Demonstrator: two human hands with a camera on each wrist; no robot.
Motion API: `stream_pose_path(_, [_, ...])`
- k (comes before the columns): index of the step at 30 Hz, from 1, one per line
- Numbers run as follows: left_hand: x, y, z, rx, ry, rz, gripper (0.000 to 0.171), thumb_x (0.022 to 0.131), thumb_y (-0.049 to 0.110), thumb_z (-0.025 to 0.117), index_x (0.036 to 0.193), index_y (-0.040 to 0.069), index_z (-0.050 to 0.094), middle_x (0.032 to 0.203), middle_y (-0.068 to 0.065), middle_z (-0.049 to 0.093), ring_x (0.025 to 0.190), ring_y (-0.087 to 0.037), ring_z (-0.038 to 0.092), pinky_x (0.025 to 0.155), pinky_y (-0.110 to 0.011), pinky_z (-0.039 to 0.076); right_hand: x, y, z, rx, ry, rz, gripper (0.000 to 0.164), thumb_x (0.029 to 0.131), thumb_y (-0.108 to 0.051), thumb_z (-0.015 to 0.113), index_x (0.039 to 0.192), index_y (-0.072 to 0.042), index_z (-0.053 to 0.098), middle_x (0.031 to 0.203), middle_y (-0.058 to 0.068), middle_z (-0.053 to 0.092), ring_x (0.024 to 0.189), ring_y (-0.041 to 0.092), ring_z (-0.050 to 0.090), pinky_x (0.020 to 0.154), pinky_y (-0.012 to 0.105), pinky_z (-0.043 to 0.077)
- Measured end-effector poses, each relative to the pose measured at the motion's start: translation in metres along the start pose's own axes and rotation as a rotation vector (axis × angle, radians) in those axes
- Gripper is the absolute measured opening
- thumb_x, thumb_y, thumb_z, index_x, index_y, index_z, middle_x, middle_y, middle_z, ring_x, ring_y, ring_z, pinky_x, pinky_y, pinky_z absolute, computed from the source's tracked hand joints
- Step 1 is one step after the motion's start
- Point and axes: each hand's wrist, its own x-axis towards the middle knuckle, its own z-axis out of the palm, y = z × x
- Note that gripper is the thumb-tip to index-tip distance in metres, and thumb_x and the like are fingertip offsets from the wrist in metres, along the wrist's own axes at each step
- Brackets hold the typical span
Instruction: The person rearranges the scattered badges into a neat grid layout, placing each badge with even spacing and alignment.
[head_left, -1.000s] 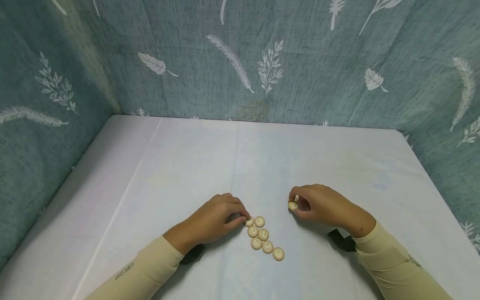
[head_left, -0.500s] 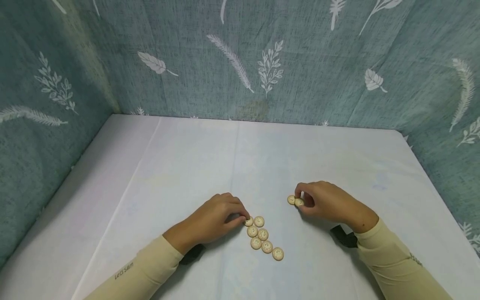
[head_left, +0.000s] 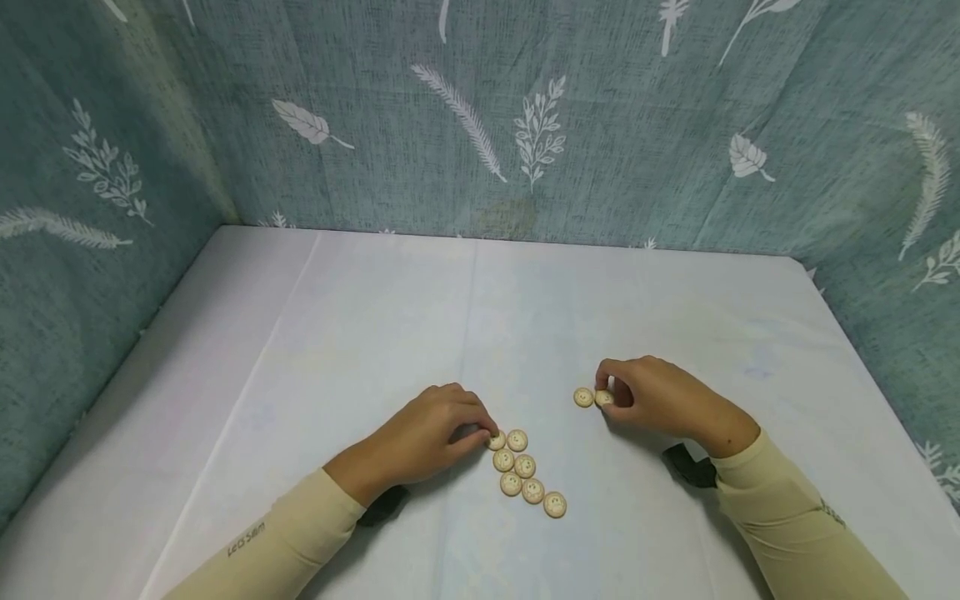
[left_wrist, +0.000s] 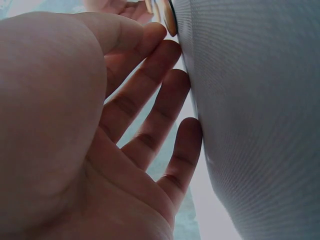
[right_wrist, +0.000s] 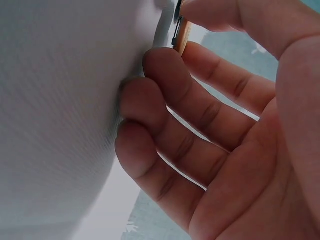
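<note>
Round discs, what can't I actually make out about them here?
Head view: the left hand partly covers the corner disc; whether it is pinched or only touched is unclear.
Head view: the right hand hides part of the held disc.
Head view: prints on the loose discs are too small to read.
Left wrist view: the top edge cuts off an edge-on disc.

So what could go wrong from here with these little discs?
The right hand pinches one disc close beside a neighbouring disc, so it might knock that one aside. The left hand touches a corner disc of the close-set cluster, so a small slip could push several out of place.
</note>
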Motion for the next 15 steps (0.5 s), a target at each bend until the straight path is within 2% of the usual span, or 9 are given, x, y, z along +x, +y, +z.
stream_pose_path(15, [0.0005,-0.0015,-0.0001,0.004,-0.001,0.004,0.012,0.090,0.026,0.059,0.093,0.029,0.070,0.094,0.021,0.062,0.096,0.000,0.054,0.091,-0.028,0.043,0.0017,0.0020,0.0004,0.002,-0.007,0.017,0.014,0.080,-0.018,0.066,0.092,-0.020,0.059,0.063,-0.009,0.050,0.059,0.005,0.044,0.054,0.022,0.037])
